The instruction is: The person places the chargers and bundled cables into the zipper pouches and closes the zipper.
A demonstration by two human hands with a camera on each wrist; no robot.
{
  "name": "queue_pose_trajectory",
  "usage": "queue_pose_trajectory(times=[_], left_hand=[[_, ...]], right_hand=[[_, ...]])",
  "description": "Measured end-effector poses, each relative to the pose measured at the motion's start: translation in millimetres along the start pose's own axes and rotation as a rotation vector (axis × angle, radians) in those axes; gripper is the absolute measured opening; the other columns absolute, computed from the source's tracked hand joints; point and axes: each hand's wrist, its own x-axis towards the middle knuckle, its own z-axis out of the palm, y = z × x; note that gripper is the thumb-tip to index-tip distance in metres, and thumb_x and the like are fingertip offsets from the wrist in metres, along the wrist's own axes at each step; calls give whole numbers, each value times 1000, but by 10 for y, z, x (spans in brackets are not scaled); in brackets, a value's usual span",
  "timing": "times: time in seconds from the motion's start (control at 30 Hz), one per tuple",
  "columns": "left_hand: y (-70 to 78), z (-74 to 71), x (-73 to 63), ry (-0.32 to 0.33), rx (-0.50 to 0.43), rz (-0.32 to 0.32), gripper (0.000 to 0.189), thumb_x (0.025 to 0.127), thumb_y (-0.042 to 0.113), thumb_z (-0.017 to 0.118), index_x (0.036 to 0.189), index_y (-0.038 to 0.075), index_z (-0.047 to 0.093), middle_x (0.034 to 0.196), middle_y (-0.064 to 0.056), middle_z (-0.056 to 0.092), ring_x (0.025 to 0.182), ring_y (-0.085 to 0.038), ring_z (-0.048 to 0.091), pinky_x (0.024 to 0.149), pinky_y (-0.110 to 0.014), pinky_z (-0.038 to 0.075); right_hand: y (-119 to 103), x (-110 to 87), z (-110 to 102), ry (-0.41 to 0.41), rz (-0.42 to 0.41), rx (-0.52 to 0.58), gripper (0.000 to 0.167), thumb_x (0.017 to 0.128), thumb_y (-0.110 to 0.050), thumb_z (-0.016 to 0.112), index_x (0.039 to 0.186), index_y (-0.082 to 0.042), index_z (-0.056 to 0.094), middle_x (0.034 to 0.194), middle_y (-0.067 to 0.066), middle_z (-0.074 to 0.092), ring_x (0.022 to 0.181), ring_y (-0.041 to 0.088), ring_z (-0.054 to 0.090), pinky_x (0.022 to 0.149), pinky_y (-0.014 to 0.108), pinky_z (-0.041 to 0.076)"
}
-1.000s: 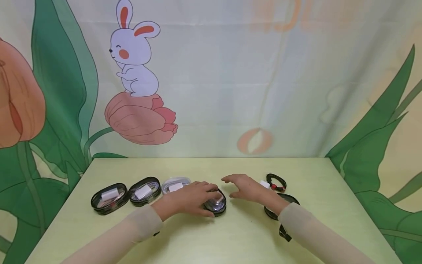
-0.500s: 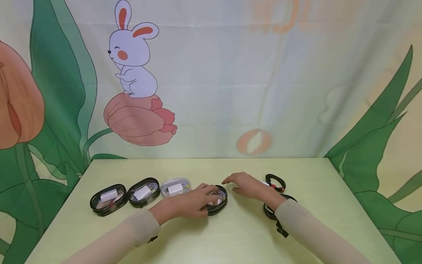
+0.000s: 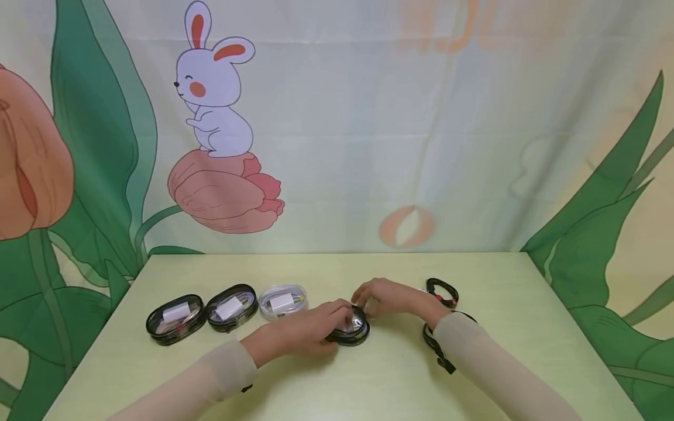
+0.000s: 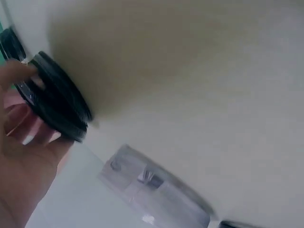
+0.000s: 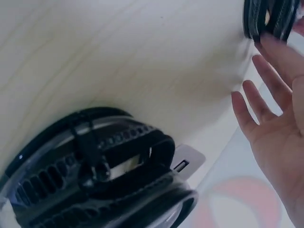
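Observation:
A small oval case (image 3: 357, 325) with clear faces and black zippered edging is in front of me, near the table's middle. My left hand (image 3: 310, 330) grips it from the left, thumb on the near side and fingers over the top. In the left wrist view the case (image 4: 54, 95) stands tilted within that hand. My right hand (image 3: 387, 297) is at its far right end. In the right wrist view, its index finger and thumb pinch the case's end (image 5: 270, 19), while the other fingers spread apart. The zipper pull is hidden.
To the left stand two black-edged cases (image 3: 175, 318) (image 3: 231, 307) and a clear white-edged case (image 3: 283, 301), with white chargers inside. Under my right forearm lies another black-edged case (image 5: 95, 166). A coiled black cable (image 3: 442, 292) and white charger (image 5: 190, 159) lie behind it.
The case has shifted slightly right and turned in my left hand. My right hand, apart from it before, has curled its fingers down onto its far right end.

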Motion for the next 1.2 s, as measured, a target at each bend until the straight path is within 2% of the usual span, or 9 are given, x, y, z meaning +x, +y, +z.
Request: queue_pose_trajectory(times=[0.1, 0.2, 0.33, 0.53, 0.6, 0.7, 1.0, 1.1, 1.2], left_hand=[[25, 50, 8, 6, 33, -26, 57, 96, 22, 72, 145, 9, 46, 148, -9, 41, 133, -21, 47, 108, -32, 46], [28, 96, 15, 52, 104, 16, 53, 95, 18, 74, 142, 11, 51, 146, -11, 44, 131, -24, 49, 106, -33, 47], [21, 125, 2, 96, 174, 52, 53, 92, 17, 77, 140, 12, 56, 145, -14, 48, 131, -26, 51, 106, -35, 48], [59, 107, -15, 91, 238, 40, 54, 91, 17, 79, 141, 17, 59, 147, -13, 49, 132, -28, 52, 102, -38, 51], [72, 97, -22, 78, 224, 34, 54, 91, 17, 78, 142, 18, 58, 148, -14, 47, 133, -29, 50, 102, -38, 51], [77, 91, -36, 64, 191, 34, 54, 92, 14, 76, 143, 16, 57, 150, -15, 44, 135, -31, 47, 105, -38, 49], [64, 122, -38, 80, 255, 65, 56, 92, 15, 77, 144, 14, 57, 146, -14, 46, 132, -29, 51, 107, -35, 47], [80, 128, -33, 105, 304, 89, 55, 91, 16, 79, 142, 13, 58, 144, -15, 49, 128, -28, 55, 104, -34, 50], [86, 137, -27, 138, 331, 101, 55, 90, 15, 79, 141, 10, 59, 141, -16, 51, 124, -27, 58, 102, -34, 51]], right_hand=[[-9, -38, 24, 7, -9, 4, 13, 92, -9, 74, 103, -9, 79, 131, 10, 66, 125, 32, 58, 108, 49, 44], [-13, -46, 73, 49, -6, -6, 5, 91, -8, 74, 94, -11, 78, 125, 8, 69, 120, 31, 60, 106, 48, 45], [-27, -24, 131, 86, -5, -38, 8, 91, -6, 72, 86, -12, 74, 119, 6, 69, 115, 28, 62, 103, 44, 48], [-83, -67, 120, 61, -105, -291, 13, 98, -15, 65, 89, -9, 73, 125, 8, 62, 120, 29, 53, 104, 41, 44], [-108, -90, 99, 50, -150, -382, 17, 100, -17, 63, 91, -9, 74, 129, 8, 60, 123, 30, 51, 106, 42, 43], [-131, -123, 62, 33, -181, -433, 16, 102, -19, 61, 95, -11, 74, 136, 9, 56, 124, 33, 50, 106, 44, 44], [-19, -141, 30, 78, -227, -310, 7, 99, -19, 69, 99, -17, 76, 149, 10, 48, 124, 34, 53, 103, 43, 47], [-4, -172, 32, 92, -251, -308, 7, 98, -18, 70, 95, -18, 76, 151, 9, 45, 129, 34, 50, 107, 45, 44], [-16, -218, 18, 62, -247, -252, 8, 97, -19, 71, 91, -19, 76, 155, 7, 42, 135, 37, 43, 111, 49, 40]])
